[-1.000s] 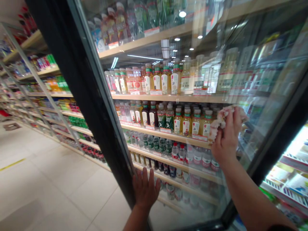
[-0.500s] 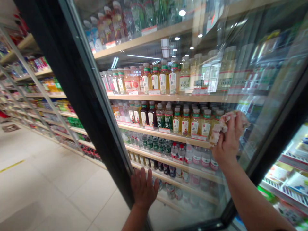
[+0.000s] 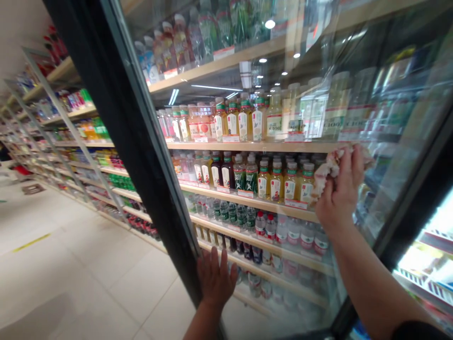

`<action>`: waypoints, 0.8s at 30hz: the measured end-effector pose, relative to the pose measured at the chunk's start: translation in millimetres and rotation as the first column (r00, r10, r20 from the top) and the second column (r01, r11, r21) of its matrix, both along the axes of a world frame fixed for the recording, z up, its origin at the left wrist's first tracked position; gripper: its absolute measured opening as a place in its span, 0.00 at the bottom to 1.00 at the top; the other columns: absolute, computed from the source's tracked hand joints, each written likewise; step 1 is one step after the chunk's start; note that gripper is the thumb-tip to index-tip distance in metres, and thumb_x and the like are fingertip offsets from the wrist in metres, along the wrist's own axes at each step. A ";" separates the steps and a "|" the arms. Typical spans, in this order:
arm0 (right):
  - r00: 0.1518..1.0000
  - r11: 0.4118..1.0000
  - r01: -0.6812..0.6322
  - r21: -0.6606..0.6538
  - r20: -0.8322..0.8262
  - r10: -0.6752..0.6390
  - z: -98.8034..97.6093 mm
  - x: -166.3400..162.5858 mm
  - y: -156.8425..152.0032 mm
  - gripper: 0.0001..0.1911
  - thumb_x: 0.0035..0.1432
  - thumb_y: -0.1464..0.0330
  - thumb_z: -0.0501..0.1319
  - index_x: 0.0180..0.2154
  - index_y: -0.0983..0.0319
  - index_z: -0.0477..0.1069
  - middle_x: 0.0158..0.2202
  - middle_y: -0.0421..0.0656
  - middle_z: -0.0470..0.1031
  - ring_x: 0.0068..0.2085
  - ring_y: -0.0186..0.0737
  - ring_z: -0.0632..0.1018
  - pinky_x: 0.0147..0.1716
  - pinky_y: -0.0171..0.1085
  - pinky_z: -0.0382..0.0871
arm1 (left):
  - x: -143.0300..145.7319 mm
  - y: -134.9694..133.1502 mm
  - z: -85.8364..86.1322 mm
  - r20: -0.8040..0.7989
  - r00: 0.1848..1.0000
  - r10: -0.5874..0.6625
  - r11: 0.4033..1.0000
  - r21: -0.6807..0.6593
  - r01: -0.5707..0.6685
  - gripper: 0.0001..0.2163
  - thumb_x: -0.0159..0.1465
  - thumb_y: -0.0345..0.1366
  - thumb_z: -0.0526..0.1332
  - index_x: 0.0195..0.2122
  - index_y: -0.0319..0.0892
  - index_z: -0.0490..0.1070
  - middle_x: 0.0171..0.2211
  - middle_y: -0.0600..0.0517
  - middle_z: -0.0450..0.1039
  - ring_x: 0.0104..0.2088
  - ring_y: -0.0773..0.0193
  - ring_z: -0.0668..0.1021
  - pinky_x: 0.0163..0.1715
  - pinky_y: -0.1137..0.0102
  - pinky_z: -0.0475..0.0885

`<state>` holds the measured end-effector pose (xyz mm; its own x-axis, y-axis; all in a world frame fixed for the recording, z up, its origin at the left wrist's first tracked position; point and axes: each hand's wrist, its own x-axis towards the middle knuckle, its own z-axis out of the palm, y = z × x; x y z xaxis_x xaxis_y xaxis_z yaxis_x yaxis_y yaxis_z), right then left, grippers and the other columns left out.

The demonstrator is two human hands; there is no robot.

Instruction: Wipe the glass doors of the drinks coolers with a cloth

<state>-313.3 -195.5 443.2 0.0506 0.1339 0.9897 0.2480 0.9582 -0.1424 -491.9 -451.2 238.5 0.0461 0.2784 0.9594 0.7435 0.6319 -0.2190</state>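
Observation:
My right hand [image 3: 340, 193] presses a crumpled, pale patterned cloth [image 3: 327, 171] against the glass door pane [image 3: 283, 311], right of the middle. Its fingers are bent over the cloth. Lower down, my left hand [image 3: 216, 278] lies against the pane beside the door's black frame [image 3: 141, 156], fingers spread and holding nothing. The door stands swung out at a slant. Through the glass or mirrored in it, rows of bottled drinks [image 3: 274, 182] show on pale wooden shelves.
At the right, beyond the door's edge, are lit cooler shelves [image 3: 424, 283] with goods. A long rack of packed shelves [image 3: 81, 113] runs along the left. Light floor tiles [image 3: 88, 274] carry a yellow strip [image 3: 31, 242].
My right hand and the cloth have moved slightly up and to the right on the glass. My left hand keeps its place by the frame, and the whole view has shifted a little.

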 end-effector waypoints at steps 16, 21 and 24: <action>0.992 0.999 0.025 0.038 0.121 -0.030 23.7 -23.7 -45.0 0.37 0.65 0.72 0.49 0.73 0.57 0.41 0.74 0.50 0.44 0.73 0.55 0.51 0.68 0.62 0.47 | -0.1 -0.4 -5.2 -0.003 1.000 0.013 1.000 -0.008 -0.013 0.35 0.64 0.35 0.63 0.70 0.39 0.51 0.72 0.35 0.45 0.72 0.41 0.52 0.67 0.44 0.55; 0.978 0.996 0.028 0.089 0.205 -0.046 45.1 -41.1 -77.6 0.36 0.68 0.70 0.48 0.73 0.57 0.40 0.74 0.49 0.45 0.73 0.53 0.51 0.68 0.60 0.48 | -0.8 -1.1 -0.3 -0.022 1.000 0.013 1.000 -0.011 -0.013 0.34 0.65 0.35 0.62 0.70 0.33 0.50 0.72 0.32 0.44 0.72 0.40 0.50 0.69 0.46 0.51; 0.962 0.989 -0.005 0.149 0.271 -0.036 39.9 -55.4 -102.9 0.34 0.69 0.67 0.50 0.72 0.60 0.45 0.73 0.50 0.50 0.72 0.52 0.54 0.69 0.56 0.48 | -1.8 -1.0 -0.7 -0.029 0.999 0.014 1.000 -0.018 -0.014 0.34 0.65 0.35 0.62 0.69 0.31 0.51 0.72 0.32 0.43 0.72 0.39 0.49 0.69 0.47 0.50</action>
<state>-368.6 -298.4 483.1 -0.2227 -0.0125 0.9748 0.2731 0.9591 0.0747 -493.7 -452.2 237.8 0.0694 0.2963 0.9526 0.7279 0.6379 -0.2514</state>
